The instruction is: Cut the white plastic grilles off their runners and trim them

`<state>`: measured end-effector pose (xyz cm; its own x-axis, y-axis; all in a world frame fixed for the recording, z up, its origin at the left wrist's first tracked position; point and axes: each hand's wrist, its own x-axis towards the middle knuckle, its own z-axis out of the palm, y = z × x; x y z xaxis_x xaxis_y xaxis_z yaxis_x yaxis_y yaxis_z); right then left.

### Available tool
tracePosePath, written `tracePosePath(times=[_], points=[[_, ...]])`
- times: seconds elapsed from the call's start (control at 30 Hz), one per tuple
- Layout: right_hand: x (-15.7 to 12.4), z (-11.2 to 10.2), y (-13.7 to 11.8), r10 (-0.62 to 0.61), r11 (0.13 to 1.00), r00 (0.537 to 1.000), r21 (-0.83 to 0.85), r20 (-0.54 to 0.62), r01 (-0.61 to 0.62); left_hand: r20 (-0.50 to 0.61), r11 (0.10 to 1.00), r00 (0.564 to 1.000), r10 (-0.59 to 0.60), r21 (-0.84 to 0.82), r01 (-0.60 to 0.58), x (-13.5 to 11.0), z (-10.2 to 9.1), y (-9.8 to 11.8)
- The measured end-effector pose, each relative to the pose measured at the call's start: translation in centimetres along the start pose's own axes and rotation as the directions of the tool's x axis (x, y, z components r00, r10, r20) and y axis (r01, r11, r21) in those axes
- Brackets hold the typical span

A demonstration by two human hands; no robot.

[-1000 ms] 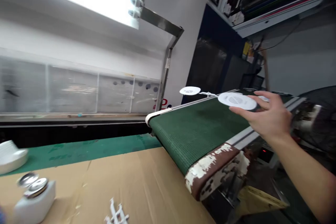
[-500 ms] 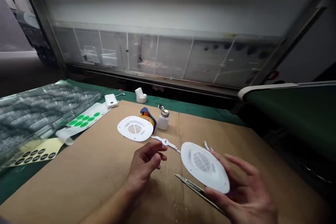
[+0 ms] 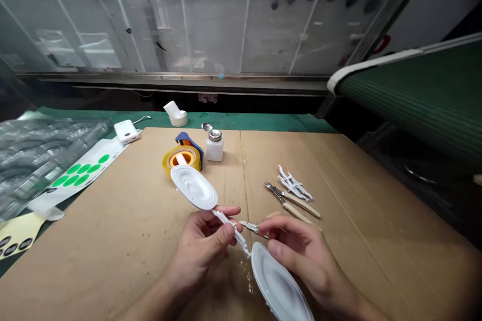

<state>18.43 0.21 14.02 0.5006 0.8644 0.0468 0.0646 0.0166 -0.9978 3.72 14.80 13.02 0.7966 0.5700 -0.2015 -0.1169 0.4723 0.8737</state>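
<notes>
The left hand (image 3: 199, 246) is pinching a white plastic runner (image 3: 230, 225) between thumb and fingers, nearly closed on it. The right hand (image 3: 305, 251) is curling around a small knife (image 3: 253, 227), its handle hidden by the fingers and its blade pointing at the runner (the tip is near the plastic, but I cannot tell if it is touching). Two oval white vent covers are joining the runner's ends, the upper cover (image 3: 194, 187) above the left hand and the lower cover (image 3: 280, 286) below the right hand, and neither is cut free so far. On the cardboard (image 3: 361, 261), one pair of cutters (image 3: 276, 192) is lying just beside a loose heap of white runner bits (image 3: 293, 183), too tangled to count. Farther off, one roll of tape (image 3: 181, 159), one bottle (image 3: 214, 146) and one power bank (image 3: 126, 131) are sitting.
</notes>
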Motion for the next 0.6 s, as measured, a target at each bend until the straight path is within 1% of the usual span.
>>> tracePosePath(times=[0.07,0.13,0.2,0.27,0.4,0.53,0.6], points=[[0.0,0.3,0.1,0.039,0.997,0.998,0.064,0.052,-0.042,0.091,0.998,0.995,-0.034,-0.046,0.038,-0.2,0.5,-0.9],[-0.1,0.4,0.5,0.053,0.994,0.995,0.094,0.086,-0.061,0.185,0.993,0.981,-0.059,-0.090,0.076,-0.3,1.0,-1.5],[-0.2,0.4,0.8,0.039,0.994,0.992,0.098,0.122,-0.051,0.237,0.989,0.968,-0.085,-0.100,0.111,-0.2,1.3,-1.8],[-0.3,0.5,0.9,0.021,0.995,0.990,0.089,0.140,-0.034,0.253,0.987,0.961,-0.108,-0.085,0.134,-0.2,1.5,-1.8],[-0.3,0.6,0.6,-0.033,0.997,0.995,0.078,0.089,0.026,0.247,0.988,0.960,-0.132,-0.042,0.147,-0.1,1.6,-1.6],[0.0,0.3,0.2,-0.112,0.989,0.994,0.096,-0.012,0.113,0.157,0.988,0.976,-0.151,-0.003,0.154,-0.1,1.4,-1.5],[0.2,0.0,0.3,-0.125,0.983,0.990,0.124,-0.070,0.133,0.102,0.988,0.982,-0.156,0.024,0.154,-0.1,1.3,-1.4]])
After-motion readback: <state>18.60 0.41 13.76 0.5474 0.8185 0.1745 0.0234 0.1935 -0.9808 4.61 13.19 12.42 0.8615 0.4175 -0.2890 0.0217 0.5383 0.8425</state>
